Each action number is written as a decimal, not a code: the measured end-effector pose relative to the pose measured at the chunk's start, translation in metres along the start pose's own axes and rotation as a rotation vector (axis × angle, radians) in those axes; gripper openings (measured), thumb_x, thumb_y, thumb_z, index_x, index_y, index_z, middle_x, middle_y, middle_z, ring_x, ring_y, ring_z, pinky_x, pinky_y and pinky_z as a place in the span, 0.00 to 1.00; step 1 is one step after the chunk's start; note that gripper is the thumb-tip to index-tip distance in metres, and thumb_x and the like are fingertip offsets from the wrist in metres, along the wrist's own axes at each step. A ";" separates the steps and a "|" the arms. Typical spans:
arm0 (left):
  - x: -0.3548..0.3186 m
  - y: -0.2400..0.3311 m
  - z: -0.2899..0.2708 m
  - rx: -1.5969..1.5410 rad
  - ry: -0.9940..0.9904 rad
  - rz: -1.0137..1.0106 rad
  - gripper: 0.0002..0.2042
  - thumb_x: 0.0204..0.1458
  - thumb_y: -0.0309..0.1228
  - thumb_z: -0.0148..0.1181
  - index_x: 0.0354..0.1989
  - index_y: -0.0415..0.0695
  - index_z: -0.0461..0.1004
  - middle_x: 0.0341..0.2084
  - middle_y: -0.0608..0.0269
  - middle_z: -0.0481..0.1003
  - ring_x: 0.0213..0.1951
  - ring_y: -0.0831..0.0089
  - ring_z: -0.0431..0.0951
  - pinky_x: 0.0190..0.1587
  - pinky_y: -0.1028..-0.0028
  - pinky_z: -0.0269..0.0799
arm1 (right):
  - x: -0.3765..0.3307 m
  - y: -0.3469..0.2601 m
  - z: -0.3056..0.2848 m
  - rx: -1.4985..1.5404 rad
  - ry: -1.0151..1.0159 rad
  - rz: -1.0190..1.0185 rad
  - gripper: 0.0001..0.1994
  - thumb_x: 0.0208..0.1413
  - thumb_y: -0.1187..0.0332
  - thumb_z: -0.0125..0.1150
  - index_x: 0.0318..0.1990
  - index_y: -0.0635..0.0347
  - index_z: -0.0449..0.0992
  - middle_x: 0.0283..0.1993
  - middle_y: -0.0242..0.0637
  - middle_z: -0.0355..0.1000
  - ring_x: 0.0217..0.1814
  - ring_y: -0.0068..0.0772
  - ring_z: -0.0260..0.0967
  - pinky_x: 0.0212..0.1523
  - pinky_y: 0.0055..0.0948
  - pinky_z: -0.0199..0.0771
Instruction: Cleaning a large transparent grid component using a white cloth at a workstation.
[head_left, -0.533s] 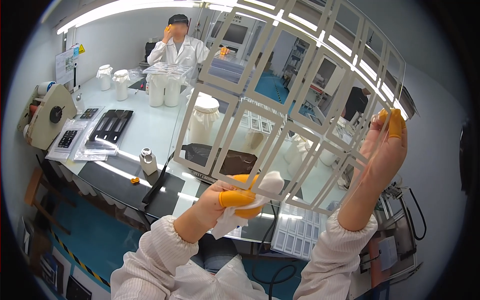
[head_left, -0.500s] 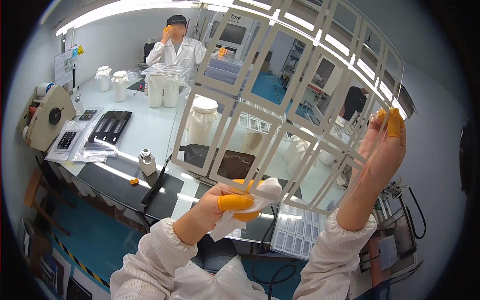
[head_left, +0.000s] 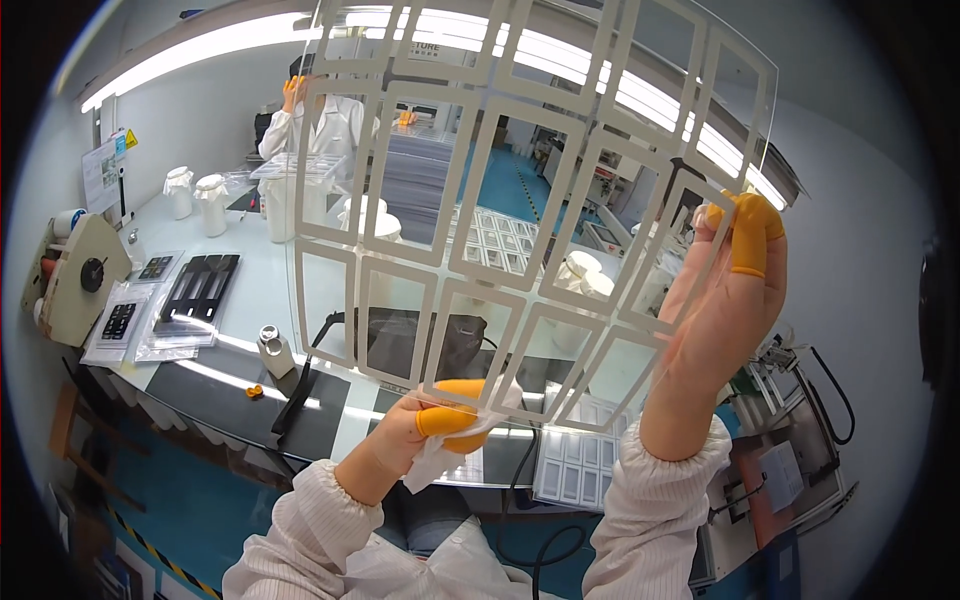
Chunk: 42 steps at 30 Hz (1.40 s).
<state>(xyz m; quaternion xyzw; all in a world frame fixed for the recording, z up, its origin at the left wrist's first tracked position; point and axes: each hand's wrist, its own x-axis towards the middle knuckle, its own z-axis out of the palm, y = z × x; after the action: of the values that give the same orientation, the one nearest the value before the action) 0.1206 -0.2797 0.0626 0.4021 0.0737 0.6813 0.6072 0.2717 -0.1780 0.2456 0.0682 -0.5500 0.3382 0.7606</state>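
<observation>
Clear sheet (head_left: 520, 200) with white frame grid held up to light; right hand (head_left: 715, 310) pinches right edge, left hand (head_left: 425, 430) pinches bottom edge through white wipe (head_left: 440, 455). Best keep fingertips on margins, sheet flat.

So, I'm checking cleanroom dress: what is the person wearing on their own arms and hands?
Both arms are in pale, finely striped cleanroom sleeves with gathered elastic cuffs. The left hand and right hand are otherwise bare, with orange rubber finger cots on some fingers. No full gloves, watch or cables show.
</observation>
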 end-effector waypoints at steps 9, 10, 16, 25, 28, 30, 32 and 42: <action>0.053 0.025 0.010 -0.073 -0.239 0.088 0.15 0.53 0.33 0.46 0.48 0.39 0.65 0.39 0.54 0.67 0.34 0.69 0.71 0.32 0.74 0.67 | -0.006 0.002 0.004 0.054 -0.062 0.119 0.06 0.54 0.70 0.51 0.38 0.61 0.70 0.34 0.32 0.68 0.42 0.21 0.64 0.54 0.26 0.59; 0.054 0.026 0.018 -0.078 -0.236 0.086 0.15 0.53 0.33 0.46 0.48 0.39 0.65 0.39 0.54 0.67 0.34 0.69 0.71 0.32 0.74 0.67 | -0.008 0.004 0.006 0.027 0.001 0.145 0.06 0.54 0.70 0.52 0.38 0.61 0.70 0.34 0.33 0.68 0.41 0.20 0.63 0.53 0.26 0.59; 0.052 0.011 0.023 -0.038 -0.206 0.167 0.11 0.48 0.30 0.56 0.36 0.37 0.73 0.30 0.60 0.73 0.29 0.76 0.74 0.32 0.84 0.69 | -0.011 0.006 0.005 -0.049 -0.014 0.137 0.07 0.54 0.69 0.52 0.37 0.61 0.70 0.34 0.32 0.67 0.42 0.21 0.63 0.55 0.27 0.58; 0.010 -0.013 0.017 0.531 -0.182 -0.170 0.12 0.49 0.28 0.55 0.41 0.37 0.71 0.32 0.61 0.73 0.31 0.77 0.72 0.34 0.82 0.65 | -0.010 0.009 -0.006 -0.025 -0.034 0.084 0.08 0.54 0.67 0.52 0.38 0.61 0.69 0.35 0.32 0.68 0.43 0.23 0.65 0.58 0.32 0.55; -0.001 -0.006 0.035 0.966 -0.554 -0.178 0.12 0.48 0.23 0.52 0.42 0.39 0.71 0.24 0.62 0.71 0.24 0.69 0.71 0.29 0.77 0.64 | -0.008 0.011 -0.007 -0.051 -0.047 0.002 0.08 0.54 0.68 0.52 0.38 0.61 0.69 0.35 0.33 0.68 0.43 0.23 0.65 0.58 0.34 0.56; -0.005 0.012 0.069 1.061 -0.563 -0.090 0.12 0.45 0.21 0.52 0.41 0.39 0.71 0.19 0.60 0.67 0.21 0.68 0.69 0.24 0.75 0.61 | -0.007 0.010 -0.013 -0.068 -0.046 -0.045 0.08 0.53 0.69 0.52 0.39 0.61 0.68 0.35 0.33 0.68 0.42 0.23 0.65 0.57 0.34 0.56; -0.004 0.037 0.099 1.551 -0.217 0.416 0.11 0.39 0.19 0.55 0.35 0.35 0.72 0.17 0.61 0.64 0.17 0.71 0.65 0.17 0.77 0.59 | -0.005 0.007 -0.013 -0.105 -0.077 -0.116 0.08 0.53 0.69 0.53 0.39 0.62 0.68 0.35 0.33 0.68 0.42 0.23 0.65 0.56 0.33 0.57; 0.020 0.034 0.098 2.178 0.190 1.002 0.16 0.29 0.22 0.60 0.33 0.32 0.73 0.13 0.67 0.55 0.15 0.77 0.60 0.12 0.80 0.56 | -0.013 0.007 -0.008 -0.054 -0.081 -0.101 0.08 0.53 0.69 0.54 0.39 0.61 0.68 0.37 0.33 0.69 0.42 0.23 0.65 0.56 0.30 0.57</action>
<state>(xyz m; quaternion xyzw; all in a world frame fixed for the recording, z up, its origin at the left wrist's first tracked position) 0.1583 -0.3086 0.1564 0.6361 0.4908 0.4488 -0.3912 0.2715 -0.1745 0.2291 0.0889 -0.5853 0.2813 0.7552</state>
